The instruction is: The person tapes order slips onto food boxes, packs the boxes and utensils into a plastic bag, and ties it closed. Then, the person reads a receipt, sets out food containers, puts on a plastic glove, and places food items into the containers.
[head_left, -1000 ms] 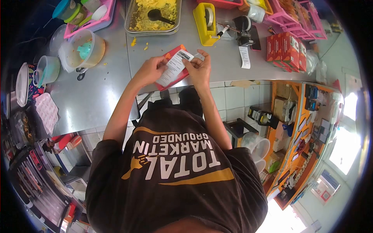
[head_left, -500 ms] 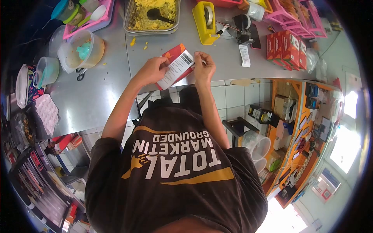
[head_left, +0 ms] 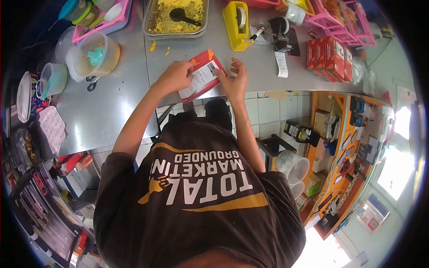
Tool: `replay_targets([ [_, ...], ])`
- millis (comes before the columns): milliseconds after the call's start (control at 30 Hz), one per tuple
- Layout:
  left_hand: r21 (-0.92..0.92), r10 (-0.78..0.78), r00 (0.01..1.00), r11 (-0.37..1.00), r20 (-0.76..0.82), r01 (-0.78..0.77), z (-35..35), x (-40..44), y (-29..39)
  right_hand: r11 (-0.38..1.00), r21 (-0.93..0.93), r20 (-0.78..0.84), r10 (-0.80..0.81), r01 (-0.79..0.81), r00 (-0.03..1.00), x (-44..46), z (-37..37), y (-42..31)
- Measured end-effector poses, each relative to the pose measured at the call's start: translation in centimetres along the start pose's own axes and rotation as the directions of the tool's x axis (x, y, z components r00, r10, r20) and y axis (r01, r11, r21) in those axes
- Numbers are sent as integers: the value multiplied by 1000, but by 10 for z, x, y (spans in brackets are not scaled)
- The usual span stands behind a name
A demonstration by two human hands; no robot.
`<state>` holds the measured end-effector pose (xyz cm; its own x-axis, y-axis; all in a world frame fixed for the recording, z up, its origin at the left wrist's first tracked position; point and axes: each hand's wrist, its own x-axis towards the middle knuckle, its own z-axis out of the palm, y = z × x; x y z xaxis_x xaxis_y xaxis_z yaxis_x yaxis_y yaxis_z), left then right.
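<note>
My left hand (head_left: 175,77) is closed on the left side of a small red box (head_left: 208,57) at the front edge of the steel table. A white printed label (head_left: 203,79) lies flat across the box's upper face. My right hand (head_left: 234,81) is at the box's right side. Its thumb touches the label near the dark printed block, while the other fingers are raised and apart, with nothing between them.
A yellow tape dispenser (head_left: 235,27) stands beyond my right hand, near a paper strip (head_left: 281,64). Several red boxes (head_left: 326,58) are stacked at the right. A metal tray (head_left: 174,34) of yellow food holds a black scoop (head_left: 184,17). Scissors (head_left: 91,83) lie at the left.
The label, earlier raised at its right end between my right fingers, now lies flat on the box. My right fingers have let go and spread, and the thumb has come down on it.
</note>
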<state>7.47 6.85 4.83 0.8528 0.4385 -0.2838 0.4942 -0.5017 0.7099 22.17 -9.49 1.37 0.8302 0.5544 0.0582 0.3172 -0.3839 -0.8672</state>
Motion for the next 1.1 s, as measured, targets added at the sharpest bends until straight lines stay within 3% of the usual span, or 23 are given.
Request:
replay_targets([
  [233,199,69,997,978,-20,-63,6,-8,9,998,-59,71,37,-33,997,-6,1,1],
  [333,271,130,982,958,-134,-90,14,-23,13,996,-65,70,58,-53,996,-6,1,0],
  [400,549,383,905,804,-183,-229,25,-32,13,996,-71,63,55,-50,997,-6,0,-2],
  [533,448,356,918,859,-178,-246,35,-48,19,993,-108,73,56,-48,996,-7,-2,-4],
  [733,545,330,936,810,-119,-217,39,-45,13,988,-154,61,32,-23,998,-10,-3,-7],
  [933,521,411,909,792,-66,-320,37,-40,-7,972,-232,25,-40,44,999,-13,-10,-16],
  [1033,557,449,890,760,-79,-334,39,-40,-10,983,-73,-89,-172,166,981,-19,-20,-24],
  [1067,570,454,888,750,-72,-337,40,-39,-11,990,136,115,25,-41,993,-22,-24,-23],
  [1100,581,460,885,738,-64,-342,40,-39,-11,915,289,343,176,-282,922,-24,-27,-23],
])
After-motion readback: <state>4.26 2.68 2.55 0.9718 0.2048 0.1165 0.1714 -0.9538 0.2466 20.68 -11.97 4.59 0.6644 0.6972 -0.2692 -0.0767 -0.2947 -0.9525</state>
